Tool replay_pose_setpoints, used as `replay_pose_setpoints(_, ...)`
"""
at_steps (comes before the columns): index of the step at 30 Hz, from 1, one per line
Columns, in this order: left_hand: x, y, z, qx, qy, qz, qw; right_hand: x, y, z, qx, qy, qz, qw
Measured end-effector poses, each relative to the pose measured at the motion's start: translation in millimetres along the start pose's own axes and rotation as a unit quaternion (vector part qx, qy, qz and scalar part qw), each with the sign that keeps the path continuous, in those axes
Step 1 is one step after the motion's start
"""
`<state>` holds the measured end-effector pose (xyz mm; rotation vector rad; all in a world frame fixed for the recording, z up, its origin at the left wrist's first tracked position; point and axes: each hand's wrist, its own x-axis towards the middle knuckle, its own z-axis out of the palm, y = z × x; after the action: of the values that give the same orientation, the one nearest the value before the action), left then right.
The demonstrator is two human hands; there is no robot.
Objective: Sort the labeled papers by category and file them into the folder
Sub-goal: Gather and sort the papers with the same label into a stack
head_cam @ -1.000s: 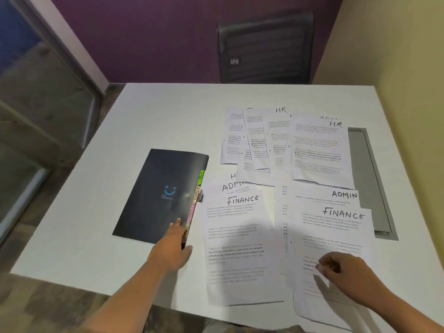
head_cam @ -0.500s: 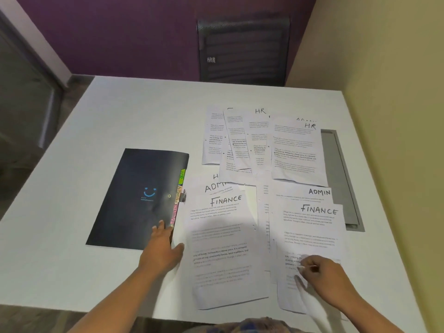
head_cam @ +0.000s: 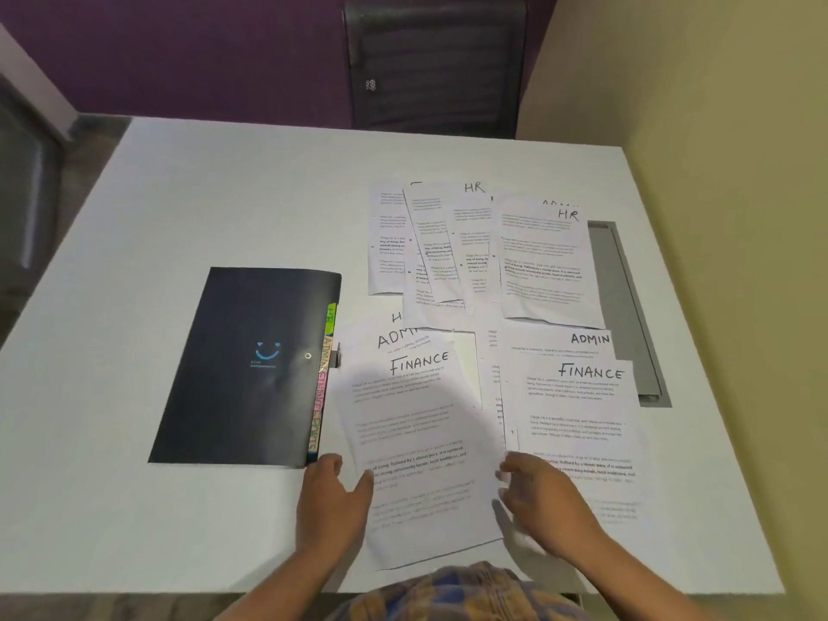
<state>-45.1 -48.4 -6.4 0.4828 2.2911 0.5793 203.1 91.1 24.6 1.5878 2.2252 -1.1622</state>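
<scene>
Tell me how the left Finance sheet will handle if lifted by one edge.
The left Finance sheet looks like one thin page, so it would probably droop. It lies flat on the smooth table, so it likely slides easily. It overlaps the Admin sheet, which may shift.

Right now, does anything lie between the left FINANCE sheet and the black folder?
Nothing visible does. The left white paper sheet headed FINANCE lies just beside the closed black plastic folder; only the left hand rests at the folder's near corner.

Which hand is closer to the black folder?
Left. The left hand is at the near right corner of the folder; the right hand is farther right, past the left Finance sheet.
</scene>
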Motion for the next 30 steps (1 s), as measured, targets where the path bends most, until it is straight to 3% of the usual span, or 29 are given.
replay_pose_setpoints(3,-2,15,5,-0.075,-0.015,-0.076,0.994,11,0,16,-0.179,-0.062,-0.083,0.978)
replay_pose_setpoints(6,-2,27,6,-0.104,-0.026,-0.104,0.989,13,-1,24,-0.258,-0.076,-0.124,0.955)
replay_pose_setpoints(10,1,29,2,-0.063,-0.020,-0.051,0.996,19,1,24,-0.226,-0.078,-0.130,0.962)
replay_pose_setpoints(13,-7,30,-4,-0.085,-0.017,-0.028,0.996,25,5,12,-0.134,-0.077,-0.124,0.980)
replay_pose_setpoints(16,-24,36,-10,-0.179,0.000,-0.024,0.984,22,16,-8,0.014,-0.004,-0.063,0.998)
replay_pose_setpoints(19,-46,51,-15,-0.272,0.018,-0.020,0.962,16,38,-22,0.107,0.077,0.032,0.991)
replay_pose_setpoints(26,-55,85,-13,-0.325,0.056,0.004,0.944,11,109,-52,0.094,0.233,0.210,0.945)
replay_pose_setpoints(30,-60,109,-5,-0.344,0.032,0.033,0.938,15,126,-58,0.040,0.188,0.278,0.941)
